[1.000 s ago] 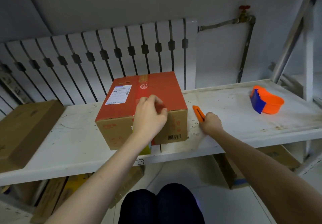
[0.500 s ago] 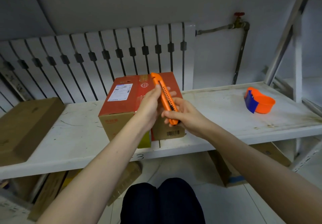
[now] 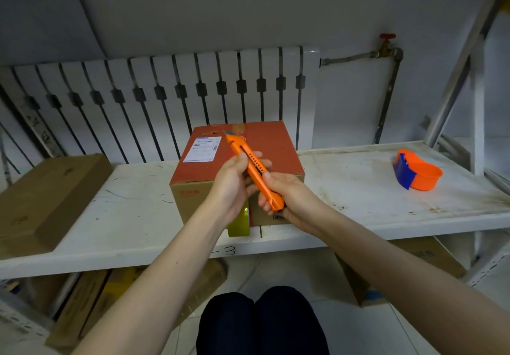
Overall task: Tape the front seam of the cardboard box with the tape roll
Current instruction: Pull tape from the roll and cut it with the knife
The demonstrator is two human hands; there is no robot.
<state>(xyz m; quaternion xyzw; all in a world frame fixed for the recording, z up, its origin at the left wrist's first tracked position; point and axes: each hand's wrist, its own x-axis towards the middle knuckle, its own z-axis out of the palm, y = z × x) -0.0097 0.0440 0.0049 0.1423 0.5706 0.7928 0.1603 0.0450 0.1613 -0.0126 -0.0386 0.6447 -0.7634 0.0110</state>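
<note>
I face a white radiator point(image 3: 193, 89) on a grey wall point(image 3: 248, 9), behind my scuffed white shelf point(image 3: 358, 189); pale floor tiles point(image 3: 372, 327) below.

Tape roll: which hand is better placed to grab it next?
Right. The tape roll lies on the shelf's right side, nearer the right hand; the left hand could keep the knife.

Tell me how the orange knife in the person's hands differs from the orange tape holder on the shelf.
The utility knife is long and slim; the tape dispenser is short and rounded. The knife is held in the air by the left hand and right hand, in front of the cardboard box; the dispenser lies untouched on the shelf, far to the right. The knife is all orange apart from its tip; the dispenser has a blue part. Both are mostly bright orange.
</note>
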